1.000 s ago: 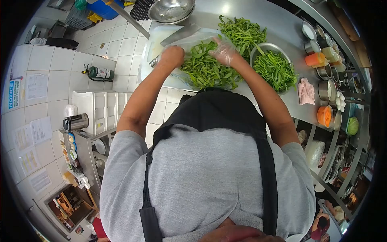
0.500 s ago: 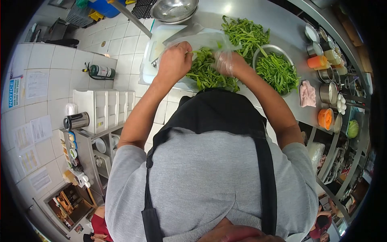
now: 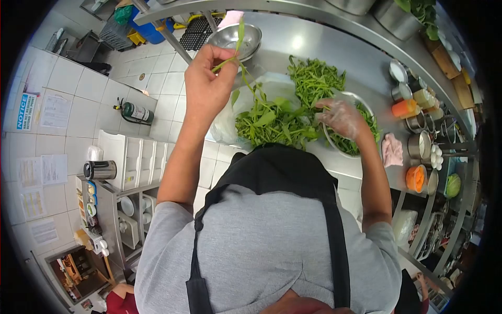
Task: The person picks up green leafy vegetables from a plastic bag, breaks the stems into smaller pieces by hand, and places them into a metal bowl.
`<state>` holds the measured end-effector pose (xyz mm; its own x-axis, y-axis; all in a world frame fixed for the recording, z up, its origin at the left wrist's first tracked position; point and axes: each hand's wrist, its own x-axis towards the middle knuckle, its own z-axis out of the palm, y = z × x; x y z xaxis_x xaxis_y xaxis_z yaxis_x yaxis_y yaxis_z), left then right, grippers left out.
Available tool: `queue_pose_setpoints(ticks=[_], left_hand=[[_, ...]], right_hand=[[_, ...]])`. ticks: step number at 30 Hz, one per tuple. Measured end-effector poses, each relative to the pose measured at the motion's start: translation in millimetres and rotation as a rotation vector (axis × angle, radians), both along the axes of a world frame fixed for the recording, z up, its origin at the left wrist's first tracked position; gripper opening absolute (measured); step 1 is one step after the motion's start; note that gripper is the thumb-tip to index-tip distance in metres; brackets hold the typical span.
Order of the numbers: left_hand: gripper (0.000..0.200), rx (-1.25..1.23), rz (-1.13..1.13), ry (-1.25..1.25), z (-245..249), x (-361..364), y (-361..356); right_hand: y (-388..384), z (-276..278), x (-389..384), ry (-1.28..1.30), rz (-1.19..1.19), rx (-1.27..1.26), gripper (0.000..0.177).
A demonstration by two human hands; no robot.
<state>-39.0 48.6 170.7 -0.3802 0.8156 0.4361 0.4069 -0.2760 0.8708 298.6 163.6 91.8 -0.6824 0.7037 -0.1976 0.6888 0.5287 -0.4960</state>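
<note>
My left hand [image 3: 209, 83] is raised, pinching a long leafy green stem [image 3: 241, 39] between thumb and fingers. The stem hangs toward the pile of leafy greens [image 3: 266, 123] in a clear plastic bag [image 3: 226, 123] at the counter's front edge. My right hand [image 3: 345, 119], in a clear plastic glove, is over the left rim of a steel bowl [image 3: 372, 107] of greens. Its fingers are closed on a small bit of leafy greens, partly hidden. Behind the bag lies a loose heap of greens [image 3: 316, 78] on the steel counter [image 3: 293, 44].
Nested steel bowls [image 3: 235, 39] stand at the back left. A pink cloth [image 3: 392, 150] lies right of the greens bowl. Sauce containers, including an orange one [image 3: 405, 109], and pots line the right side. A metal shelf [image 3: 293, 7] runs overhead.
My left hand has risen out from the bag's edge with a stem in it. My right hand has come out of the bag and moved right, over the bowl's rim. The view has shifted.
</note>
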Motion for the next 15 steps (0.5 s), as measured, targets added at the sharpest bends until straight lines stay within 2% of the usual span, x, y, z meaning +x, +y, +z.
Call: queue_pose_setpoints(ticks=[1,5,6,7,8,10,13,15], left_hand=[[0.010,-0.017,-0.021,0.007,13.1,-0.8,3.3],[0.010,-0.075,-0.054,0.090,56.1,-2.5,17.9],[0.017,0.074,-0.047,0.123,59.9,-2.6,24.5],[0.017,0.091,-0.052,0.128,65.8,-1.8,27.4],[0.017,0.113,-0.044,0.182,72.7,-1.4,30.4],[0.016,0.153,-0.039,0.242,87.9,0.4,34.6],[0.017,0.106,-0.071,0.201,107.9,3.2,33.2],[0.013,0.008,-0.043,0.289,115.3,1.0,30.9]], right_hand=[[0.1,20.3,6.3,-0.010,-0.086,-0.041,0.037],[0.5,72.5,16.5,0.118,-0.179,-0.003,0.038],[-2.2,86.0,14.2,0.130,-0.191,-0.003,0.036],[-5.6,94.6,13.8,0.141,-0.205,-0.004,0.035],[-9.4,93.7,14.1,0.323,-0.126,0.120,0.032],[-12.0,107.8,13.9,0.340,-0.152,0.103,0.031],[-26.0,136.5,8.2,0.386,-0.162,0.104,0.028],[-33.2,148.7,5.5,0.403,-0.104,0.157,0.027]])
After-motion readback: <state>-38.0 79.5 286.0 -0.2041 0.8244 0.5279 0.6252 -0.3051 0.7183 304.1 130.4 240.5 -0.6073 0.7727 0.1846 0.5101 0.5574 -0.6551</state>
